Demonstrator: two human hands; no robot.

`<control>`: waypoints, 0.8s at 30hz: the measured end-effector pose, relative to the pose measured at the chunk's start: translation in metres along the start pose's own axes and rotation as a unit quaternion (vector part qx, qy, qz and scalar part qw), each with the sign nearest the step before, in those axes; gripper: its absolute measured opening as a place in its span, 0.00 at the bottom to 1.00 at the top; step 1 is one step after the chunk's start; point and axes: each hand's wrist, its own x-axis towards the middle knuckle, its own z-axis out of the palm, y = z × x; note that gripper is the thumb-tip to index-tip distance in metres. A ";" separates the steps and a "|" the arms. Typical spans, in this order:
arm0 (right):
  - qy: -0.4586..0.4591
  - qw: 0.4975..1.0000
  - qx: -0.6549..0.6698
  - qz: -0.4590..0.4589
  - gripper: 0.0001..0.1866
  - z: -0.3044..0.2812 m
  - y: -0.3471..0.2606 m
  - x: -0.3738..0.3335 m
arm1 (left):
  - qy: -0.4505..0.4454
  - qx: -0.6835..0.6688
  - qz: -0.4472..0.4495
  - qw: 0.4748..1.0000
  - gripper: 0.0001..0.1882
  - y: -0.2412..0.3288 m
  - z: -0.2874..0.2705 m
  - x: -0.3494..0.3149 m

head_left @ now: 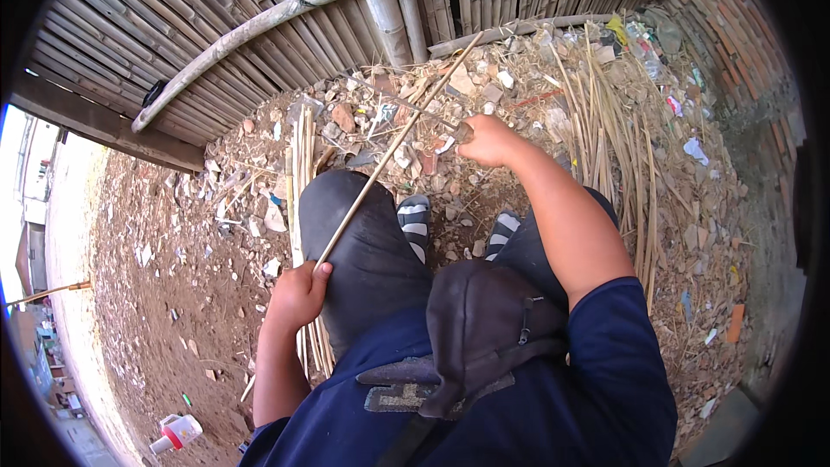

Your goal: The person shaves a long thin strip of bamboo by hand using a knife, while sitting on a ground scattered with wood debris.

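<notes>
A long spread of pale strips (596,130) lies right of the legs, a narrower bundle (298,156) left; which is finished, I cannot tell. One strip (380,164) slants over the left thigh, its working apparently under way. A knife-like tool (443,122) crosses it, handle clasped by the right hand (489,142); the left hand (298,296) grips the strip's near end.

Earthen ground (173,329) strewn with stones (275,218), pale cane strips (596,121) laid left and right, white-and-red container (180,432) seen lower left
</notes>
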 end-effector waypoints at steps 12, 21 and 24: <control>0.044 0.999 -0.008 -0.018 0.19 -0.005 0.016 0.003 | 0.004 0.014 0.025 1.000 0.26 0.000 0.000 0.002; 0.056 0.981 -0.151 -0.109 0.14 -0.010 -0.039 -0.043 | -0.002 -0.011 0.051 0.999 0.25 -0.019 -0.011 -0.012; -0.006 0.993 -0.093 -0.077 0.17 -0.006 -0.019 -0.036 | -0.009 -0.006 0.052 0.999 0.25 -0.020 -0.007 -0.018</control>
